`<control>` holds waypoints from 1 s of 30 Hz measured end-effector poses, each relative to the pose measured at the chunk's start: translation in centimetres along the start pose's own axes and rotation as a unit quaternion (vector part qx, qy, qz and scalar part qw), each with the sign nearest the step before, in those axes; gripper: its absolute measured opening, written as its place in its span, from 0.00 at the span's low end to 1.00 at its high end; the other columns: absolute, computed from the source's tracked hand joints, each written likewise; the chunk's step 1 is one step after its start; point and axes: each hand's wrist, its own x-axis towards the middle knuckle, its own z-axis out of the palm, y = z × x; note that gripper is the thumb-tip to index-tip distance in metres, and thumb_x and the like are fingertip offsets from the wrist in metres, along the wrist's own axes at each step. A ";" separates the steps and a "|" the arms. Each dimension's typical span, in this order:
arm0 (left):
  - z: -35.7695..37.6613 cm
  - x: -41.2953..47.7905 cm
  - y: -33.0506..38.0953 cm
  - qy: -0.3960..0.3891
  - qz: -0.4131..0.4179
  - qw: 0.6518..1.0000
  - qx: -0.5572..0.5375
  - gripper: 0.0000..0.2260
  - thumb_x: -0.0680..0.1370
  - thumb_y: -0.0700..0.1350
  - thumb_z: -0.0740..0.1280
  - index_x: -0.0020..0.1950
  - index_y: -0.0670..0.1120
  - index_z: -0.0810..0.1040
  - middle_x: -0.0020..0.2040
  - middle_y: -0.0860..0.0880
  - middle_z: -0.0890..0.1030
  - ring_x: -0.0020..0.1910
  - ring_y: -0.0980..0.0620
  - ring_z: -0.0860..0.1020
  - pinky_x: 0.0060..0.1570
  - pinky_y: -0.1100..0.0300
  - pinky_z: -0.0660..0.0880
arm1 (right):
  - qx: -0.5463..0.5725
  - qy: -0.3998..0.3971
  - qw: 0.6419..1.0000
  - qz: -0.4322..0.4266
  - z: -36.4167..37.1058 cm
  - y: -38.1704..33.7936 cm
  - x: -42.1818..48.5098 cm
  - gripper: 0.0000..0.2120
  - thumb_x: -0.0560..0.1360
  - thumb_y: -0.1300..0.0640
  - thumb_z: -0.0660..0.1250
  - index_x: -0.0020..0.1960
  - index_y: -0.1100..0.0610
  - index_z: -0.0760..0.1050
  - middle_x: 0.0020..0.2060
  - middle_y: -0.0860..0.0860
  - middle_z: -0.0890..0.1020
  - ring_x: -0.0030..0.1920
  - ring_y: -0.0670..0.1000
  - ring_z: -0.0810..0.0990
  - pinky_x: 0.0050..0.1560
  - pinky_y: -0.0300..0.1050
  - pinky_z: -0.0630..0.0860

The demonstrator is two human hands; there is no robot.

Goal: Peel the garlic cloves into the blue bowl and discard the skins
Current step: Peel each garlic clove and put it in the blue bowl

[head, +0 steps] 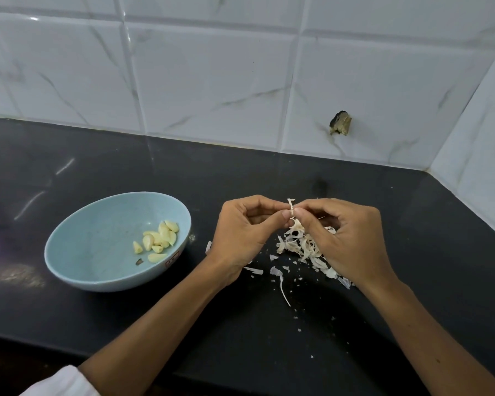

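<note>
Black counter [269,352] w/ blue bowl [97,278] on it at left, near the L hand but not touching. L hand [240,238] & R hand [346,238] meet fingertip to fingertip above the counter. Skins pile [297,247] lies on the counter under the R hand. Peeled cloves [159,238] are clustered in the bowl's right side. Both hands pinch one garlic clove [292,210], a skin strip sticking up.

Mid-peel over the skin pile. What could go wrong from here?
1. Left hand and right hand pinch the skin strip right above the skin pile; a slipped clove could vanish among skins.
2. A dark scrap already lies in the blue bowl beside the peeled cloves; more skin may follow.
3. Loose flakes toward the counter edge could get swept off.
</note>
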 end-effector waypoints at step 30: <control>-0.3 -0.2 -0.3 -0.053 0.090 0.989 0.107 0.11 0.74 0.36 0.76 0.50 0.46 0.77 0.43 0.44 0.87 0.42 0.47 0.87 0.49 0.50 0.84 | -0.023 -0.100 0.994 0.036 0.5 0.5 -0.3 0.07 0.83 0.58 0.63 0.47 0.59 0.75 0.40 0.42 0.76 0.42 0.43 0.76 0.41 0.28 0.68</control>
